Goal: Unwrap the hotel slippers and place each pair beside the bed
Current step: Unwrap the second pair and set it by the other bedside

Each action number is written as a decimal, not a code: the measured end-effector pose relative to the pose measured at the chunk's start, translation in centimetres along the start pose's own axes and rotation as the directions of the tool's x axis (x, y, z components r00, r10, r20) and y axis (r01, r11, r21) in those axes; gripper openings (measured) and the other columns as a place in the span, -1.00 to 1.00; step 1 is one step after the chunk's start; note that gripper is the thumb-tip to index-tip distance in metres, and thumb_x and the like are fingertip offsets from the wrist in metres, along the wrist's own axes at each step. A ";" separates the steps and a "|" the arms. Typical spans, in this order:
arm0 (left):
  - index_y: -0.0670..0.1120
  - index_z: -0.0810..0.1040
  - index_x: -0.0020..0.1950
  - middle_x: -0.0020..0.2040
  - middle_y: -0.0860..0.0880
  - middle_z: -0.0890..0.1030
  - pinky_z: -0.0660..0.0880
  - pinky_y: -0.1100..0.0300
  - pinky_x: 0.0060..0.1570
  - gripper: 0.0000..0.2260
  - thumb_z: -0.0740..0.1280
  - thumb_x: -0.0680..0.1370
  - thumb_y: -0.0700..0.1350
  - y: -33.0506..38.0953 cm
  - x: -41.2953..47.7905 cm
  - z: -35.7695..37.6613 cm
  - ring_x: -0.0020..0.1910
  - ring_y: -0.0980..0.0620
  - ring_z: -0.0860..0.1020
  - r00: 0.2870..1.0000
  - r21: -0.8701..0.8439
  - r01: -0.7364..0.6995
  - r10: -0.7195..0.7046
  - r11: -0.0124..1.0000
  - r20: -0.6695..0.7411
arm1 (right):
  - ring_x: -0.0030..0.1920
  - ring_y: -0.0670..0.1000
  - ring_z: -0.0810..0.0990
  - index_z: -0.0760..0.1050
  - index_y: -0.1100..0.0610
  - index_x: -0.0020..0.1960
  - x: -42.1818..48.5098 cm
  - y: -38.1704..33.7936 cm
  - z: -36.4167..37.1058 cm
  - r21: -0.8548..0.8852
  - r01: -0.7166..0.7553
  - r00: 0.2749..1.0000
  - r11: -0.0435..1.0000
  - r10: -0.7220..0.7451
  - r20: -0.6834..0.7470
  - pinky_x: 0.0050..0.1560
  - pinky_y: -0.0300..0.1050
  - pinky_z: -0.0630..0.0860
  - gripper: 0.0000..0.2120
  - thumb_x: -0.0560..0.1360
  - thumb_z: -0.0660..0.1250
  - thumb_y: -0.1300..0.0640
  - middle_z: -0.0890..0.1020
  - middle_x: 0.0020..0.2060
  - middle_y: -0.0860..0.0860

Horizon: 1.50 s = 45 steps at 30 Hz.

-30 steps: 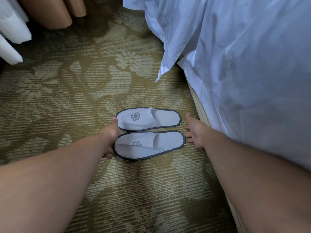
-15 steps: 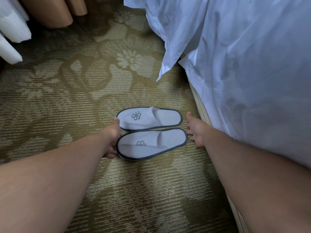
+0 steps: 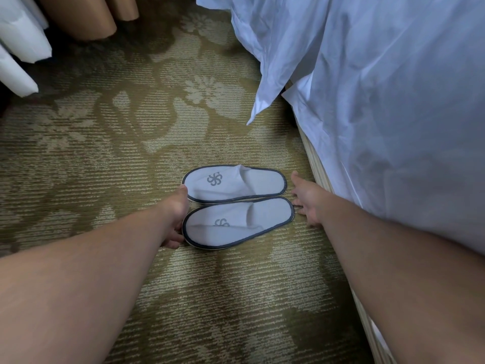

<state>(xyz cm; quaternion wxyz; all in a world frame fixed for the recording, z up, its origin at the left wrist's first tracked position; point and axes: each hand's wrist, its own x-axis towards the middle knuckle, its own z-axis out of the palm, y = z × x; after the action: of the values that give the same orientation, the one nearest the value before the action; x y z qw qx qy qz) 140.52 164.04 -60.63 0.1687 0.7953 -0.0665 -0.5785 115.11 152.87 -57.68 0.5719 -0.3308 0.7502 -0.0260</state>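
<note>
Your two forearms come in from the bottom corners bare all the way up to the frame edge, with no sleeve or cuff in sight. Your left hand (image 3: pixel 175 219) and right hand (image 3: pixel 308 203) are uncovered too; nothing sits on either wrist or on the fingers that show. Fine hair is faintly visible along your left forearm. The wide lens makes both forearms look thick near the camera.

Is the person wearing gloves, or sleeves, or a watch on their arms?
No. The left hand and right hand are bare, with no gloves or rings showing. Both forearms are uncovered right to the picture's edge: no sleeves, watch or bracelet in view.
</note>
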 end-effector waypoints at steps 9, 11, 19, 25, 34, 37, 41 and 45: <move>-0.14 0.19 0.54 0.16 -0.36 0.47 0.37 -0.17 0.14 -0.13 -0.10 0.49 0.48 1.3 -0.2 -0.2 -0.08 -0.29 0.49 0.997 -0.007 0.057 -0.057 0.998 0.055 | 0.45 0.15 0.31 0.13 0.10 0.58 0.2 -0.7 -0.1 -0.127 -0.066 0.998 0.990 0.067 0.003 0.47 0.17 0.12 -0.21 0.55 -0.04 -0.41 0.32 0.49 0.13; -0.14 0.17 0.55 0.14 -0.33 0.44 0.36 -0.12 0.03 -0.14 -0.10 0.49 0.48 1.5 -0.2 -0.2 -0.20 -0.22 0.44 0.998 -0.014 0.042 -0.041 0.999 0.046 | 0.50 0.13 0.25 0.09 0.09 0.60 0.2 -0.9 -0.2 -0.128 -0.066 0.997 0.990 0.071 0.028 0.49 0.18 0.07 -0.21 0.55 -0.04 -0.41 0.26 0.54 0.11; -0.07 0.16 0.56 0.26 -0.39 0.43 0.35 -0.31 0.11 -0.15 -0.08 0.47 0.50 1.8 0.0 -0.1 -0.07 -0.35 0.50 0.994 -0.060 0.106 -0.104 0.993 0.039 | 0.57 0.17 0.08 0.02 0.15 0.60 0.6 -1.9 -0.3 -0.222 -0.113 0.989 0.968 0.131 0.070 0.47 0.36 -0.09 -0.06 0.47 -0.06 -0.50 0.18 0.57 0.15; -0.04 0.04 0.60 0.51 -0.37 0.21 0.26 -0.40 0.30 -0.10 -0.05 0.44 0.53 1.8 -0.1 0.2 0.36 -0.47 0.32 0.985 -0.130 0.172 -0.168 0.977 0.042 | 0.55 0.15 0.15 0.01 0.14 0.61 1.0 -1.9 -0.3 -0.234 -0.097 0.990 0.967 0.117 0.074 0.48 0.32 -0.07 -0.08 0.49 -0.07 -0.49 0.23 0.55 0.15; -0.06 0.16 0.55 0.24 -0.37 0.45 0.40 -0.22 0.13 -0.14 -0.07 0.46 0.51 2.2 0.1 0.3 0.06 -0.38 0.52 0.994 -0.113 0.104 -0.100 0.988 0.039 | 0.56 0.16 0.13 -0.03 0.13 0.61 1.0 -1.8 -0.3 -0.217 -0.079 0.991 0.973 0.101 0.089 0.51 0.18 -0.01 -0.11 0.52 -0.05 -0.46 0.16 0.57 0.14; -0.05 0.31 0.26 -0.23 -0.20 0.44 0.42 -0.02 -0.18 -0.30 -0.05 0.47 0.51 2.3 -0.4 0.2 -0.34 -0.17 0.46 0.999 -0.061 0.040 -0.039 0.997 0.016 | 0.56 0.18 0.10 -0.02 0.12 0.61 1.1 -1.8 -0.4 -0.230 -0.095 0.989 0.969 0.118 0.088 0.51 0.22 -0.05 -0.10 0.50 -0.04 -0.48 0.17 0.57 0.16; -0.08 0.23 0.11 -0.29 -0.18 0.40 0.40 -0.05 -0.13 -0.36 -0.03 0.47 0.49 2.7 -1.1 0.2 -0.35 -0.18 0.44 1.000 -0.042 0.019 -0.020 0.999 -0.010 | 0.57 0.19 0.09 0.00 0.12 0.61 1.2 -1.7 -0.4 -0.237 -0.104 0.988 0.966 0.127 0.084 0.50 0.26 -0.07 -0.08 0.49 -0.04 -0.49 0.17 0.57 0.18; -0.14 0.28 -0.15 -0.63 -0.18 0.46 0.37 0.06 -0.30 -0.35 -0.05 0.49 0.48 2.9 -1.7 0.1 -0.69 -0.13 0.48 0.999 -0.022 0.035 -0.035 0.999 -0.007 | 0.57 0.19 0.09 -0.01 0.11 0.61 1.2 -1.7 -0.4 -0.238 -0.109 0.988 0.965 0.132 0.084 0.50 0.26 -0.07 -0.08 0.48 -0.04 -0.49 0.17 0.57 0.18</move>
<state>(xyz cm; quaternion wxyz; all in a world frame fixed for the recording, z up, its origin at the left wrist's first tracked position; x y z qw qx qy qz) 140.17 161.86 -58.10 0.1677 0.7965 -0.0456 -0.5791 115.40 150.74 -57.83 0.5663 -0.3501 0.7375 0.1133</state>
